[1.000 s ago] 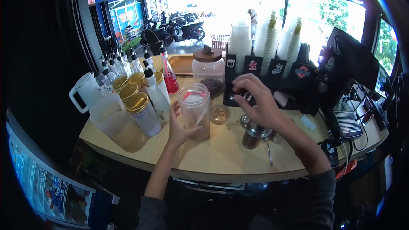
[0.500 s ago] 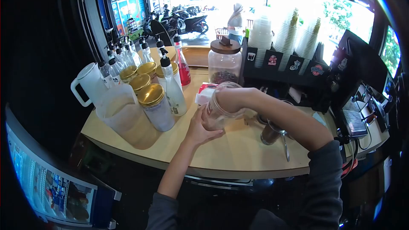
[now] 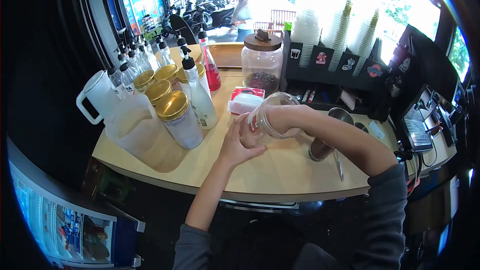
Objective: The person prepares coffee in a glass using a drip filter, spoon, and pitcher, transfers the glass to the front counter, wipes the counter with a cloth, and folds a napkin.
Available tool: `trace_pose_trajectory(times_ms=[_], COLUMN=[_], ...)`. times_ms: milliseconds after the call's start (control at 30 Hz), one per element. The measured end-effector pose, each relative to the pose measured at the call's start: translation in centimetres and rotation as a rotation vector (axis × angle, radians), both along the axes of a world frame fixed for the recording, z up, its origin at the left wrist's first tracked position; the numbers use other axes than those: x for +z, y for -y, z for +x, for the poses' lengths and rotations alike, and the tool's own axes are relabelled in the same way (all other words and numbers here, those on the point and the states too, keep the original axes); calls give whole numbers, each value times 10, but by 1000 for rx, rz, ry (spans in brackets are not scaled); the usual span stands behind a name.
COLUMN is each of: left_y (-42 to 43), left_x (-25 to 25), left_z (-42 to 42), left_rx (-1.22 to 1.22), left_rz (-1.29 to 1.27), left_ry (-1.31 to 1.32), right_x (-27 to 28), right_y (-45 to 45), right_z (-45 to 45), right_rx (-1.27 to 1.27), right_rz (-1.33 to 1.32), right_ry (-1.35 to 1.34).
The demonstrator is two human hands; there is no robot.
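Note:
A clear jar [image 3: 259,124] is tilted over the counter, its mouth toward the right. My left hand [image 3: 236,145] is wrapped round its lower left side. Through the mouth reaches my right hand [image 3: 281,120], inside the jar; its fingers are blurred by the glass, and what they hold cannot be made out. A red and white box [image 3: 246,101] lies just behind the jar. To the right of the jar, partly under my right forearm, is a glass of brown contents [image 3: 319,150], with a metal spoon [image 3: 339,166] beside it.
Gold-lidded jars [image 3: 172,106], pump bottles [image 3: 198,92], a white pitcher [image 3: 98,96] and a translucent container [image 3: 131,125] crowd the left. Behind stand a wooden-lidded jar [image 3: 262,62] and a black cup holder [image 3: 320,70]. A person [image 3: 243,16] is outside. A coffee machine [image 3: 417,129] is at right.
My right hand has gone from above the counter into the jar. My left hand now grips the jar, which has moved right and tilted. A person has appeared outside, moving left.

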State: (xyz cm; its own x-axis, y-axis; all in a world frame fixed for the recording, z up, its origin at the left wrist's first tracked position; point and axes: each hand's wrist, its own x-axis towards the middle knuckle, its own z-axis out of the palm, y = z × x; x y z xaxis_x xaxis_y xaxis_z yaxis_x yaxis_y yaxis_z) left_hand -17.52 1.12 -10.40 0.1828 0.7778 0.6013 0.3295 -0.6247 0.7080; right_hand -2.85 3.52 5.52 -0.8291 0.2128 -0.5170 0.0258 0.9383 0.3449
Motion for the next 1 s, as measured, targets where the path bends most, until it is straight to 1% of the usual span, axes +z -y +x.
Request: trace_pose_trajectory(times_ms=[67,100,167,200,267,400,467,600,667,700,767,867,1000], left_y=[0,-1,-1,-1,-1,1,2,4,4,4,4,3,2], left_x=[0,-1,-2,-2,-2,-1,0,2,1,1,-1,-3,-8], left_z=[0,0,0,0,0,0,0,1,1,1,2,2,1], left_rx=[-6,-10,-13,-14,-14,-13,-15,-3,4,12,18,6,45], left_rz=[-6,7,23,21,22,5,9,30,33,34,37,36,26], left_ry=[4,12,21,19,18,22,24,30,26,20,15,11,-11], right_x=[3,-3,-18,-15,-7,-17,-17,9,14,18,28,34,48], right_y=[5,1,-11,-10,-6,-15,-18,-7,-5,-1,9,15,22], right_z=[9,14,22,21,21,25,27,33,39,39,41,46,54], right_rx=[-416,-418,-483,-482,-581,-532,-614,-561,-515,-515,-639,-683,-679], right_rz=[-325,-325,-478,-476,-527,-457,-510,-435,-520,-516,-552,-583,-541], right_ry=[-334,-335,-531,-532,-489,-517,-556,-570,-657,-657,-622,-674,-687])
